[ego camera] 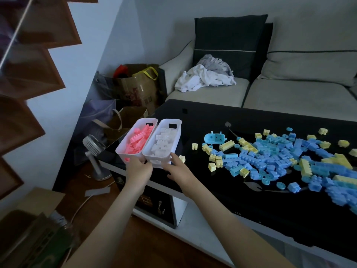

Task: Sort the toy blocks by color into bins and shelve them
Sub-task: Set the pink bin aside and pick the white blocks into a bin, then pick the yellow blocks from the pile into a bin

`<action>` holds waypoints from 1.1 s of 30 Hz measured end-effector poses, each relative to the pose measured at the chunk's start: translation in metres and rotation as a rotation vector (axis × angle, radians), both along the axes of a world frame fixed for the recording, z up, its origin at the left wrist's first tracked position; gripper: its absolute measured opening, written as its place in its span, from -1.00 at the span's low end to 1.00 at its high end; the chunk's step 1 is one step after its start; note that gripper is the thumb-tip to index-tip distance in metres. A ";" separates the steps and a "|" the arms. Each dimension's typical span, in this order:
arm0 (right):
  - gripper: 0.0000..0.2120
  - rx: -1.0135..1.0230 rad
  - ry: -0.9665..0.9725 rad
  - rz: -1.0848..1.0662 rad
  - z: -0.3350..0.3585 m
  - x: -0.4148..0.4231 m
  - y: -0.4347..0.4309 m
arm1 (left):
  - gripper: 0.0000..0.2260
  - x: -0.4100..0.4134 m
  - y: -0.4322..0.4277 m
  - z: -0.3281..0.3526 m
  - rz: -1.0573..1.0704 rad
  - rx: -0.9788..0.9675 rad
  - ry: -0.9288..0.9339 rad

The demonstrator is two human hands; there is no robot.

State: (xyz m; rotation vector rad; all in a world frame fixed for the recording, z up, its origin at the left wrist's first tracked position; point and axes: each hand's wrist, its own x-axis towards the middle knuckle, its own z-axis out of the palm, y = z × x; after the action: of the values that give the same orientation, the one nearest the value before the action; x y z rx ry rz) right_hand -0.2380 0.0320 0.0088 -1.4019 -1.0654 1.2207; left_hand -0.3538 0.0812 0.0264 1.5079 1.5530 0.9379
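Observation:
Two white bins sit side by side at the left end of the black table [222, 117]. The left bin [123, 145] holds pink blocks [138, 140]; the right bin [174, 135] holds white blocks [162, 141]. My left hand [139, 168] grips the near end of the pink-block bin. My right hand [176, 167] grips the near end of the white-block bin, thumb up on its corner. A large loose spread of blue blocks [270, 159] and yellow blocks [226, 146] covers the table to the right.
A grey sofa [289, 89] with a dark cushion and crumpled cloth stands behind the table. Paper bags [135, 88] and a small fan [92, 146] crowd the floor left of the table. Dark stair treads [29, 74] rise at far left.

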 end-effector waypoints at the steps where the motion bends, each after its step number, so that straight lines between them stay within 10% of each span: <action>1: -0.48 -0.025 -0.024 -0.022 0.002 -0.003 0.003 | -0.72 -0.002 0.003 0.000 0.067 0.057 0.088; 9: -0.80 -0.060 0.104 -0.064 0.000 0.014 0.014 | -0.78 0.022 0.014 0.011 -0.053 0.524 0.687; 14: -0.28 -0.049 0.179 -0.166 -0.012 0.044 0.017 | -0.77 0.082 -0.004 0.005 -0.372 0.586 0.556; 19: -0.59 -0.018 0.216 -0.294 0.003 0.085 -0.005 | -0.77 0.125 -0.013 -0.001 -0.386 0.454 0.385; 33: -0.72 -0.167 -0.675 -0.628 0.063 0.216 -0.159 | -0.53 0.260 -0.148 0.043 -1.054 0.197 0.222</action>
State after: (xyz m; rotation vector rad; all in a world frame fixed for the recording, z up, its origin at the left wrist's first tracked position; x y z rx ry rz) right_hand -0.0220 -0.1269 0.0719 -2.1491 -0.8417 0.3805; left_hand -0.0934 -0.0669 0.0690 2.2459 0.5831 0.2982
